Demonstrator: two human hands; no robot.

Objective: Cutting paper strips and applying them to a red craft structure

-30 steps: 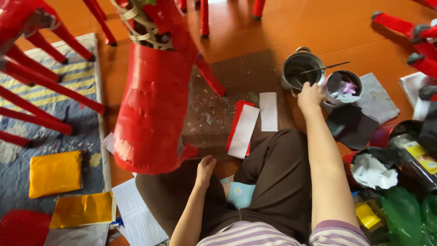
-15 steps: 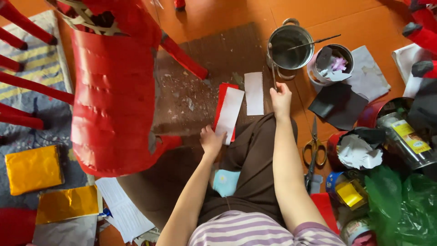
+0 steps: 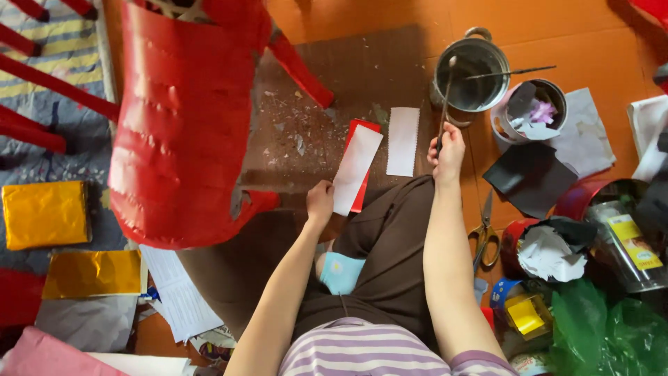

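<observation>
On the floor at the far left, a big red paper-covered frame (image 3: pixel 188 125) stands on thin red legs, its skin mostly whole but torn open at the near lower edge, so the covering looks well along yet unfinished. Just right of it lies a brown cardboard sheet (image 3: pixel 334 90) strewn with scraps. A steel pot (image 3: pixel 473 73) stands at the far right, beside a smaller tin (image 3: pixel 532 111) stuffed with paper bits.

Near the person's knee, a white paper strip (image 3: pixel 356 169) rests over a red strip, with a second white strip (image 3: pixel 403 141) just to its right; by their look, these pieces are cut but not yet stuck on.

Right hand (image 3: pixel 449 147): grip clenched on a thin stick (image 3: pixel 444 104) whose far end reaches the pot. Left hand (image 3: pixel 320 202): fingers curled, touching the near end of the white paper strip.

Gold foil sheets (image 3: pixel 45 212) lie at the left, scissors (image 3: pixel 485 233) at the right, and a green bag (image 3: pixel 605 334) and jars crowd the near right.
</observation>
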